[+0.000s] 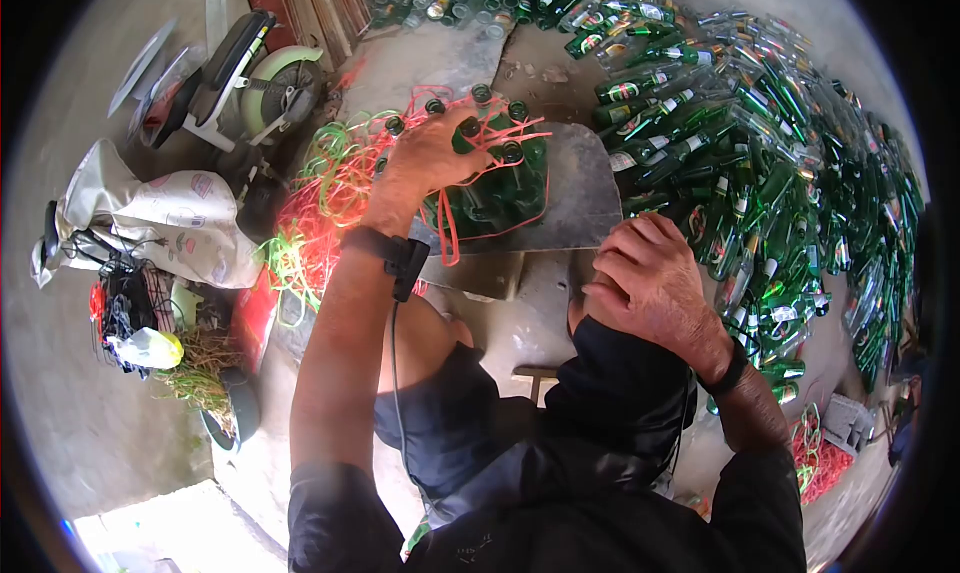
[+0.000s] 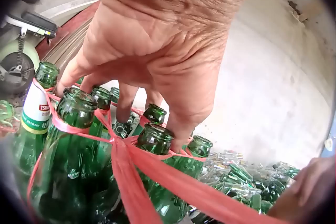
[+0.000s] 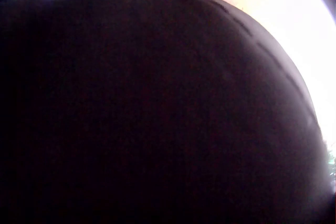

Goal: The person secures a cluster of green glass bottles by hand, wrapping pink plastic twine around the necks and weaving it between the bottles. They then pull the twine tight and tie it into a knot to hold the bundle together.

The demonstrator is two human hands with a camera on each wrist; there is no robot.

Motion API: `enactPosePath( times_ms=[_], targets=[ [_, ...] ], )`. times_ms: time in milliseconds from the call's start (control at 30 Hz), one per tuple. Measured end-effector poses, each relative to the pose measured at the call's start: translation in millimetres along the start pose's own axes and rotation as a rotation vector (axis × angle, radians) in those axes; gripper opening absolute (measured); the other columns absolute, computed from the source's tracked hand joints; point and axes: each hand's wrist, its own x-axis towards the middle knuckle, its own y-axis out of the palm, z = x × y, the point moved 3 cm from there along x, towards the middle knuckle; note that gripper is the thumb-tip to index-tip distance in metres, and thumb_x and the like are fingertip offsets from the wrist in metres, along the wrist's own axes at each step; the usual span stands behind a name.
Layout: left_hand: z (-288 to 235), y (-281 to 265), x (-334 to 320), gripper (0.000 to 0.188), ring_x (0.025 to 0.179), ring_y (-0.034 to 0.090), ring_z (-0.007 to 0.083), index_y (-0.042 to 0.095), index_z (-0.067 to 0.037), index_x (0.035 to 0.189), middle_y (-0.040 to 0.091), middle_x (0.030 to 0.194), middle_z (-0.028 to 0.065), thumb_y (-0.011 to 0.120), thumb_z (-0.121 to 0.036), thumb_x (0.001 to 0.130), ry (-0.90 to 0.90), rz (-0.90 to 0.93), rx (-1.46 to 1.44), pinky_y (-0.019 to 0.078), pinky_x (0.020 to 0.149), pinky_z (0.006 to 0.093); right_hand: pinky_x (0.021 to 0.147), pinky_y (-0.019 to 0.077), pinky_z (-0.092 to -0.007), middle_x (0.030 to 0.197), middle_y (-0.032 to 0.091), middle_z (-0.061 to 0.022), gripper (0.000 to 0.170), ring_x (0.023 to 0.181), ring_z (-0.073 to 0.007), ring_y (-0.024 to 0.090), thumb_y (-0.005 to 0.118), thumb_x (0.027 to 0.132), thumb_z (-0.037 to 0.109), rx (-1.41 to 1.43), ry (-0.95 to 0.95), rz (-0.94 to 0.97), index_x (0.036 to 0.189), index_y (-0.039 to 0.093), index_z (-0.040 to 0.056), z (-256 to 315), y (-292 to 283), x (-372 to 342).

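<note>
A bundle of several upright green glass bottles [image 1: 520, 193] stands on a dark board [image 1: 585, 188], tied with pink-red plastic strapping [image 2: 132, 182]. The left hand [image 1: 432, 155] reaches over the bottle tops from above. In the left wrist view, its fingers [image 2: 126, 100] bend down among the necks, and the thumb sits at the necks on the other side, gripping the bundle. Strap ends hang down the near side of the bottles. The right hand [image 1: 650, 278] rests on the right knee, loosely curled and holding nothing. Dark cloth [image 3: 168, 103] fills most of the right wrist view.
A large heap of green bottles [image 1: 740, 153] spreads across the right and back. Tangled pink and green strapping [image 1: 325, 198] lies left of the board. Farther left are a scooter [image 1: 235, 88], a pale sack [image 1: 190, 218] and a pot of dry plants [image 1: 225, 413].
</note>
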Motion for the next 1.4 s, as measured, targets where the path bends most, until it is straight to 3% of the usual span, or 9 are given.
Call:
enactPosePath(
  times_ms=[400, 567, 600, 900, 967, 1167, 1233, 1367, 1400],
  targets=[
    [1, 8, 21, 0.077, 0.117, 0.071, 0.0363, 0.064, -0.019, 0.141, 0.076, 0.119, 0.0210, 0.084, -0.058, 0.077, -0.138, 0.167, -0.092, 0.0540, 0.099, 0.0444, 0.090, 0.0513, -0.0431, 0.091, 0.063, -0.0011, 0.025, 0.095, -0.0237, 0.062, 0.086, 0.064, 0.022, -0.002, -0.012, -0.010, 0.077, 0.068, 0.0110, 4, 5, 4],
    [-5, 15, 29, 0.074, 0.118, 0.072, 0.0337, 0.069, -0.018, 0.134, 0.077, 0.119, 0.0165, 0.084, -0.054, 0.070, -0.159, 0.136, -0.002, 0.0531, 0.103, 0.0441, 0.091, 0.0505, -0.0424, 0.089, 0.063, -0.0020, 0.023, 0.094, -0.0235, 0.062, 0.084, 0.068, 0.026, -0.048, -0.013, 0.002, 0.077, 0.068, 0.0111, 6, 6, 5],
    [-2, 19, 28, 0.067, 0.108, 0.074, 0.0360, 0.068, -0.017, 0.128, 0.077, 0.108, 0.0172, 0.086, -0.045, 0.070, -0.101, 0.036, 0.008, 0.0554, 0.094, 0.0445, 0.091, 0.0501, -0.0421, 0.088, 0.062, -0.0025, 0.023, 0.093, -0.0235, 0.061, 0.083, 0.069, 0.027, -0.042, -0.021, -0.002, 0.076, 0.067, 0.0110, 5, 6, 5],
    [-9, 10, 24, 0.068, 0.105, 0.073, 0.0361, 0.070, -0.014, 0.128, 0.077, 0.110, 0.0186, 0.084, -0.041, 0.068, -0.168, 0.097, -0.058, 0.0553, 0.092, 0.0434, 0.093, 0.0476, -0.0411, 0.088, 0.059, -0.0023, 0.022, 0.095, -0.0235, 0.059, 0.080, 0.074, 0.029, -0.064, -0.006, -0.011, 0.075, 0.067, 0.0120, 3, 8, -2],
    [-4, 12, 28, 0.055, 0.101, 0.075, 0.0325, 0.073, -0.015, 0.115, 0.078, 0.105, 0.0133, 0.082, -0.043, 0.068, -0.159, 0.072, 0.011, 0.0553, 0.090, 0.0419, 0.092, 0.0475, -0.0405, 0.088, 0.059, -0.0019, 0.022, 0.096, -0.0228, 0.059, 0.080, 0.075, 0.029, -0.051, -0.024, -0.026, 0.075, 0.067, 0.0125, 2, 8, -4],
    [0, 11, 32, 0.055, 0.095, 0.074, 0.0360, 0.071, -0.010, 0.112, 0.077, 0.099, 0.0171, 0.081, -0.042, 0.069, -0.156, 0.135, -0.010, 0.0547, 0.086, 0.0452, 0.091, 0.0461, -0.0387, 0.089, 0.060, -0.0004, 0.022, 0.098, -0.0210, 0.059, 0.080, 0.078, 0.034, -0.081, 0.013, -0.019, 0.077, 0.069, 0.0142, -2, 10, -12],
    [0, 12, 32, 0.045, 0.082, 0.066, 0.0271, 0.069, -0.009, 0.115, 0.069, 0.087, 0.0128, 0.078, -0.028, 0.074, -0.110, 0.105, -0.051, 0.0518, 0.079, 0.0425, 0.090, 0.0451, -0.0374, 0.089, 0.060, 0.0009, 0.023, 0.099, -0.0197, 0.059, 0.079, 0.081, 0.036, -0.091, 0.003, -0.023, 0.079, 0.071, 0.0152, -1, 11, -15],
    [1, 12, 31, 0.038, 0.077, 0.063, 0.0226, 0.069, -0.005, 0.105, 0.068, 0.083, 0.0100, 0.080, -0.029, 0.077, -0.112, 0.095, -0.146, 0.0509, 0.075, 0.0388, 0.091, 0.0442, -0.0379, 0.090, 0.061, 0.0010, 0.021, 0.101, -0.0196, 0.059, 0.077, 0.075, 0.034, -0.104, 0.027, -0.054, 0.080, 0.072, 0.0146, 0, 10, -17],
    [12, 16, 36, 0.038, 0.077, 0.063, 0.0225, 0.070, -0.005, 0.106, 0.069, 0.083, 0.0103, 0.080, -0.028, 0.078, -0.068, 0.085, -0.116, 0.0509, 0.074, 0.0395, 0.094, 0.0462, -0.0406, 0.092, 0.060, -0.0013, 0.020, 0.101, -0.0206, 0.059, 0.077, 0.080, 0.032, -0.123, 0.036, -0.018, 0.081, 0.070, 0.0138, 1, 11, -18]
  ],
)
